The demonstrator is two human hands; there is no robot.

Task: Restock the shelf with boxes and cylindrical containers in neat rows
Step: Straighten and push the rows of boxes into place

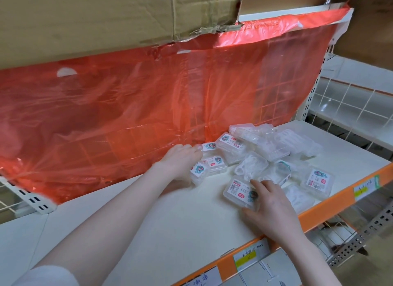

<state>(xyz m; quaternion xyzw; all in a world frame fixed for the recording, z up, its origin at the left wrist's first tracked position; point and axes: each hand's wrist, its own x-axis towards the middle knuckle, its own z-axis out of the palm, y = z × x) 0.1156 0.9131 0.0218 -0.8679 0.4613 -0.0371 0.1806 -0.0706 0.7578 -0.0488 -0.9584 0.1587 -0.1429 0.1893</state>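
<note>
The boxes are small clear plastic cases with printed labels, lying in a loose heap [274, 149] toward the right half of the white shelf [148, 217], some flat, some tilted on one another, none yet in a row. The left hand [180, 160] reaches to the back of the shelf by the red plastic sheet [127, 107], its fingers curled over a box [209, 147] there, with two more boxes [207, 167] just under the palm. The right hand [270, 202] rests on a flat box [239, 192] near the front edge, fingers spread over its lid and thumb at its near side, a light hold rather than a firm pinch as far as can be seen. These cases look light, stiff and smooth, so they should slide easily on the shelf and could slip from a top-only touch; taking each by its two long sides seems safest. The lids may pop if squeezed hard. No cylindrical containers are visible. Orange edging [331, 202] carries price tags along the shelf front.
</note>
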